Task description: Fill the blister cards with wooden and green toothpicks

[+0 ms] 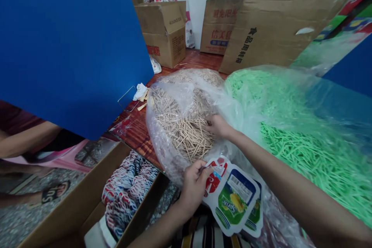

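Note:
My left hand (194, 184) pinches the edge of several flat bottle-shaped printed packets (236, 197) with white borders. One is green and blue and reads Sprite; a red one lies beside it, and another green one is partly covered. My right hand (218, 126) is inside a clear plastic bag (155, 131) full of thin tan sticks (188, 135). Its fingers are drawn together on the sticks near the right side of the pile, with their tips partly hidden.
A bag of bright green sticks (308, 147) stands at right. An open carton (72, 205) at lower left holds bundled red, white and blue packets (128, 190). Cardboard boxes (279, 31) line the back. A blue panel (72, 46) rises at left; another person's arm (31, 137) shows below it.

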Tool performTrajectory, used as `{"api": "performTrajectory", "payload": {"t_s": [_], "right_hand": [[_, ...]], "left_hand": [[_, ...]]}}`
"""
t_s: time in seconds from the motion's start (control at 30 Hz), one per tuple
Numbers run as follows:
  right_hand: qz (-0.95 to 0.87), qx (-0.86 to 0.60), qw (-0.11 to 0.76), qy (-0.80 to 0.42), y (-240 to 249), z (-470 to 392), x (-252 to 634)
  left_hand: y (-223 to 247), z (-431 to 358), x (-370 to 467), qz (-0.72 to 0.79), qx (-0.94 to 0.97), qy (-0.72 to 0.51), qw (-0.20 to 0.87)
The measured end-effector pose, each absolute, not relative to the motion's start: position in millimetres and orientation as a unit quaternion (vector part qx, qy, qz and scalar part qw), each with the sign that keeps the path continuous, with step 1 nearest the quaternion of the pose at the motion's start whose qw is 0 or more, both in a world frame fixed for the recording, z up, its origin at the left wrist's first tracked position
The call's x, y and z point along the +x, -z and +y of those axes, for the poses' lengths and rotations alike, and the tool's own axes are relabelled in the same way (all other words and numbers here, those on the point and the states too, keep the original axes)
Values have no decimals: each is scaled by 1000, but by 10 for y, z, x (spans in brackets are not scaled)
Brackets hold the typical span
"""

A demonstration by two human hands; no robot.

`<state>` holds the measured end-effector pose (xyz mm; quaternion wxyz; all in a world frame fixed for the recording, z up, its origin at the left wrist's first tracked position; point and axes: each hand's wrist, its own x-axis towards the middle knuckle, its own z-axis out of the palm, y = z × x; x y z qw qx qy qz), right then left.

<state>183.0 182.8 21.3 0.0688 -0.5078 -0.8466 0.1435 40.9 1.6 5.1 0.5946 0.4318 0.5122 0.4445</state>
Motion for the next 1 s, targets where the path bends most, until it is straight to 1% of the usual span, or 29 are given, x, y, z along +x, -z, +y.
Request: {"api": "performTrajectory", "payload": {"t_s": [0.17,0.37,0.5,0.57,0.7,0.87,0.93,1.0], "right_hand": [[-815,-525,169,-177,-157,1694,1848],[-788,-495,250,-267,-77,1568,1846],[-762,-472,302,-325,-212,1453,1882],[-738,-455,325,-378,-318,1340,1923],[-618,-464,389,-501,-445,1034,2052],[-410,-483,450,-630,-436,706,2267],[-344,-485,478,-646,-467,608,2348],[-317,-496,515,-623,-532,514,2416]], "left_hand": [[-37,-7,503,509,424,-464,588],[-64,-25,512,503,436,-482,570],[-55,-52,517,504,439,-483,566],[-44,-59,521,509,439,-478,566],[-22,-48,549,512,443,-483,555],[27,-33,662,509,443,-484,557],[45,-30,714,511,443,-478,560],[53,-22,759,516,449,-473,555]]}}
